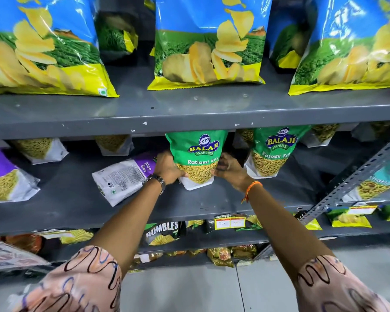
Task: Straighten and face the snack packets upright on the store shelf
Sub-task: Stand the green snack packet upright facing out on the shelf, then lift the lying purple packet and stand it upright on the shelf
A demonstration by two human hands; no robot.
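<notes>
A green Ratlami Sev packet (196, 152) stands upright on the middle grey shelf (189, 206), front facing me. My left hand (167, 168) grips its lower left side and my right hand (229, 170) grips its lower right side. A second green Ratlami Sev packet (273, 152) stands upright just to the right. Left of my hands, a purple-and-white Aloo Sev packet (124, 176) lies flat on its face with the back label up. Another purple packet (5, 176) leans at the far left.
Large blue and yellow chips bags (208, 41) line the upper shelf (189, 113). More sev packets stand at the back of the middle shelf. A slotted metal brace (351, 176) crosses diagonally at right, beside a teal packet (378, 179). Lower shelves hold small snack packs and a price tag (230, 222).
</notes>
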